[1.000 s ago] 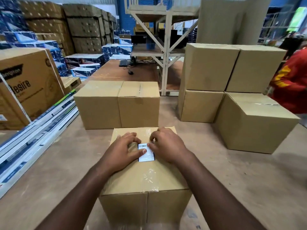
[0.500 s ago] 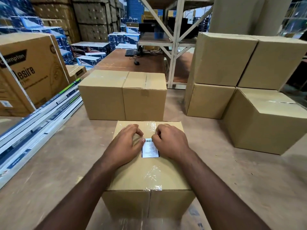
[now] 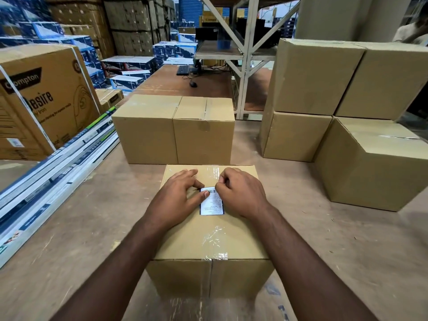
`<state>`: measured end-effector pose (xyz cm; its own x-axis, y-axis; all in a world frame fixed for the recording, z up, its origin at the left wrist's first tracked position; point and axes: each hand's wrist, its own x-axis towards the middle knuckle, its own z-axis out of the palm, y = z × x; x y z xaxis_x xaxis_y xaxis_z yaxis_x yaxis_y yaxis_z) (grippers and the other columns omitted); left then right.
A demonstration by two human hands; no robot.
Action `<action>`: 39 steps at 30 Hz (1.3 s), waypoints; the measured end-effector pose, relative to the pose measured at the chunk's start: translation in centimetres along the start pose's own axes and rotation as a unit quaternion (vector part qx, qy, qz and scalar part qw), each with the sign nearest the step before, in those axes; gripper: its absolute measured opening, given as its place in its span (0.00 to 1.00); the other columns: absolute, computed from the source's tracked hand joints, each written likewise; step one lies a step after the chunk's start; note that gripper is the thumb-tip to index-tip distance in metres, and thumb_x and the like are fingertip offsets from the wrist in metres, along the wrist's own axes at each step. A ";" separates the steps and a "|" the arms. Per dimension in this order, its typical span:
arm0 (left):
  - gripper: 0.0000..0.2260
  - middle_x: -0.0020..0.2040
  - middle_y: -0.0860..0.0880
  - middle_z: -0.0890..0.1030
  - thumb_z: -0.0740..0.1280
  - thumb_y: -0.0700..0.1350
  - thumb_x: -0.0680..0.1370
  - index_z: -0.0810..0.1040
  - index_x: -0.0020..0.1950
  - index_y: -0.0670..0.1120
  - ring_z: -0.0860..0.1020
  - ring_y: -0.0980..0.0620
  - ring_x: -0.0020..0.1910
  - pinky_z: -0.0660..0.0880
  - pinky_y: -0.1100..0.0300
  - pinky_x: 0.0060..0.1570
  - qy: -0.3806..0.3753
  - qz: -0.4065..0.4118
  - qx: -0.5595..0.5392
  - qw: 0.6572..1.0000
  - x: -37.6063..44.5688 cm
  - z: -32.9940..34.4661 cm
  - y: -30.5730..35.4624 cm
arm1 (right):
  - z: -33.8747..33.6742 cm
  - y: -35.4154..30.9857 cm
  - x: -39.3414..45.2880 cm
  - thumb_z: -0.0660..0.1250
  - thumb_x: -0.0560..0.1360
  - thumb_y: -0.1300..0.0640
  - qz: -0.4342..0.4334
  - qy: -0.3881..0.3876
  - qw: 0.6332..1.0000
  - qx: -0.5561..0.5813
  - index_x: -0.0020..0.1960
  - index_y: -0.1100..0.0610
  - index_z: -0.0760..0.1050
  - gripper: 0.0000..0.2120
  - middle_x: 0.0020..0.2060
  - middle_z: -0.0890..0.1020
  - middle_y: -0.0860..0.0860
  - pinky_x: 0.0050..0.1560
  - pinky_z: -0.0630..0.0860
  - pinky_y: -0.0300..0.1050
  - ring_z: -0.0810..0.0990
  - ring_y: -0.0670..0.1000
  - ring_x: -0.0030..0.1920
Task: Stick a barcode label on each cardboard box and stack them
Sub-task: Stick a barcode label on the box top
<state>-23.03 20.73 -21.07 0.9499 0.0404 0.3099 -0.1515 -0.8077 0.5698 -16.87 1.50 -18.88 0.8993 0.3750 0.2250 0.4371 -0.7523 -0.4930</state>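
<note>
The barcode label's (image 3: 212,201) upper corners lie hidden under both hands' fingertips. Its print is too small to read. At the frame's upper right, a person (image 3: 411,31) is cut off.

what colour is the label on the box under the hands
White with black barcode and print, dark edging: the label on the plain brown box, clearest in the head view.

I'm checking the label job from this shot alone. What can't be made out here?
- Barcode label, head view: print too small to read; top corners covered by left hand and right hand.
- Whether it is fully stuck to the box: cannot tell.
- Stacked boxes: no labels on visible faces; other faces hidden.
</note>
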 end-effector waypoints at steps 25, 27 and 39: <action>0.05 0.52 0.57 0.81 0.70 0.50 0.80 0.82 0.50 0.50 0.78 0.57 0.54 0.76 0.52 0.57 0.026 0.030 -0.029 0.999 0.1 -0.2 -0.1 | 0.2 1.5 -0.2 0.70 0.78 0.49 -0.029 -0.001 0.991 0.127 0.46 0.45 0.80 0.03 0.44 0.82 0.40 0.40 0.72 0.41 0.78 0.42 0.40; 0.03 0.48 0.58 0.80 0.70 0.49 0.80 0.82 0.48 0.51 0.78 0.58 0.50 0.76 0.49 0.56 0.027 0.040 -0.042 0.998 0.1 -0.3 -0.1 | 0.2 1.6 -0.2 0.69 0.79 0.48 -0.021 0.012 0.987 0.156 0.48 0.45 0.80 0.02 0.42 0.82 0.40 0.39 0.73 0.44 0.76 0.43 0.33; 0.05 0.48 0.61 0.82 0.68 0.53 0.79 0.79 0.45 0.54 0.79 0.62 0.55 0.47 0.45 0.78 0.081 0.064 -0.052 0.993 -0.9 -1.3 0.8 | -0.9 0.9 -1.2 0.77 0.75 0.51 -0.032 -0.008 0.957 0.288 0.47 0.49 0.83 0.04 0.36 0.81 0.45 0.36 0.71 0.42 0.73 0.41 0.32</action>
<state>-24.39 20.81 -19.93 0.8657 0.0413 0.4988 -0.3045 -0.7474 0.5904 -17.52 -0.16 -18.85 0.8681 0.4229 0.2600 0.4066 -0.3054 -0.8610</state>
